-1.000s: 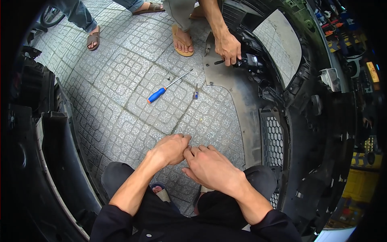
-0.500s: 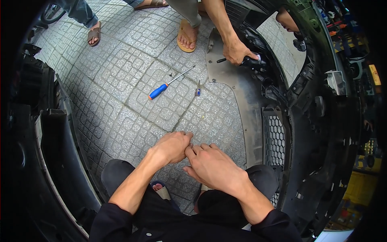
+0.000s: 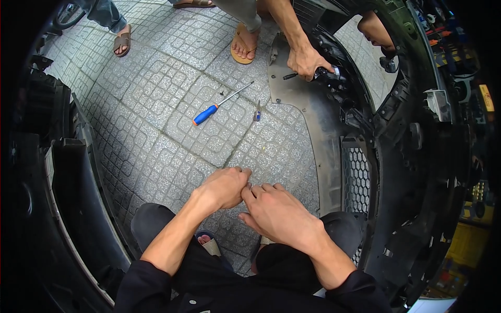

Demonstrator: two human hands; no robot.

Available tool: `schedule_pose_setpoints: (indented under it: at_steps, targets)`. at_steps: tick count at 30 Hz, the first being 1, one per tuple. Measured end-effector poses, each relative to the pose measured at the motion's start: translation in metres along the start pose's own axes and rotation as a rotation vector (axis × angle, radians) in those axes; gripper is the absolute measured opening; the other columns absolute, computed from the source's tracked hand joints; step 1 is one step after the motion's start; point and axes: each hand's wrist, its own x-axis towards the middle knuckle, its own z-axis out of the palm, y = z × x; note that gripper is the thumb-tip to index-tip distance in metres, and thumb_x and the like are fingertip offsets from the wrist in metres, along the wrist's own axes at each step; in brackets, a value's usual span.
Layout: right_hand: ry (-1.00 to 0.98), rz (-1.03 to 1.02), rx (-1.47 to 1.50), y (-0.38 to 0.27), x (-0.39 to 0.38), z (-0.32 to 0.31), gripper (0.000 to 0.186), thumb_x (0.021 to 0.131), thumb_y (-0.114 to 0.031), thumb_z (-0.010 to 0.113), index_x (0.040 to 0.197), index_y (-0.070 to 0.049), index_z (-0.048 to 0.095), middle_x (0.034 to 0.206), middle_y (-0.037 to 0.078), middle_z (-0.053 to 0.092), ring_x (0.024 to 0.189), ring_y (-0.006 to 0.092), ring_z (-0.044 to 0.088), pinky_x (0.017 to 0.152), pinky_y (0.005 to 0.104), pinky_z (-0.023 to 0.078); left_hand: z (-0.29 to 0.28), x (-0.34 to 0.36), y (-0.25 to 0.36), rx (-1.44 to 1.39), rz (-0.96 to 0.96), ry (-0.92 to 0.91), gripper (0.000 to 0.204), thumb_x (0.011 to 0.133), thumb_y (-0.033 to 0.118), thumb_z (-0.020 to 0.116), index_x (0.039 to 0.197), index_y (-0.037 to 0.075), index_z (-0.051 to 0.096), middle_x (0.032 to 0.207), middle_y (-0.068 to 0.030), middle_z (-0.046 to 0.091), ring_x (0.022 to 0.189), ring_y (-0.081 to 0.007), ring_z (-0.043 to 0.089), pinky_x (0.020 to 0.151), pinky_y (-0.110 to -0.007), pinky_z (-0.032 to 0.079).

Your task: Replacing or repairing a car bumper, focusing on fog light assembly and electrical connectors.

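My left hand [image 3: 227,185] is closed above my knees, its fingers curled under. Whatever it may hold is hidden. Close against it is my right hand [image 3: 276,211], palm down, with the index fingertip touching the left fingers and the thumb held apart. Nothing shows in the right hand, though its other fingertips are out of sight. Beyond both hands, a blue-handled screwdriver [image 3: 205,115] with an orange end lies on the paving. A short screwdriver with a dark blue handle [image 3: 257,116] rests to its right, and a small dark clip [image 3: 222,94] lies beside the long shaft.
A large black car bumper [image 3: 396,172] with a honeycomb grille [image 3: 358,180] curves along my right. Another person's hand [image 3: 308,61] grips a dark tool at its far part. More black car bodywork [image 3: 78,182] stands left. Sandalled feet [image 3: 244,46] of other people are at the far side.
My hands keep almost the same pose, touching each other. The view has shifted slightly, and the other person's hand still works at the bumper with a small change of angle.
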Motion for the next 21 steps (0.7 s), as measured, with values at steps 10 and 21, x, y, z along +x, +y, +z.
schedule_pose_setpoints:
  at_steps: [10, 21]
  targets:
    - [0.038, -0.011, -0.016, -0.0004, -0.0029, 0.0008, 0.043, 0.104, -0.03, 0.066, 0.125, 0.007, 0.059, 0.108, 0.02, 0.072, 0.105, 0.036, 0.069, 0.096, 0.0468, 0.052, -0.0028, -0.0021, 0.0052, 0.0, -0.006, -0.005, 0.031, 0.096, 0.014, 0.064, 0.119, -0.007, 0.065, 0.114, -0.0289, 0.073, 0.108, -0.0461, 0.072, 0.094, -0.052, 0.058]
    - [0.031, -0.007, -0.023, -0.0043, -0.0041, 0.0008, 0.043, 0.104, -0.029, 0.066, 0.125, 0.007, 0.059, 0.109, 0.02, 0.071, 0.106, 0.0357, 0.07, 0.097, 0.047, 0.053, -0.0019, -0.005, 0.0056, 0.009, -0.016, -0.011, 0.031, 0.098, 0.015, 0.064, 0.12, -0.006, 0.065, 0.114, -0.0281, 0.073, 0.109, -0.0458, 0.072, 0.094, -0.052, 0.058]
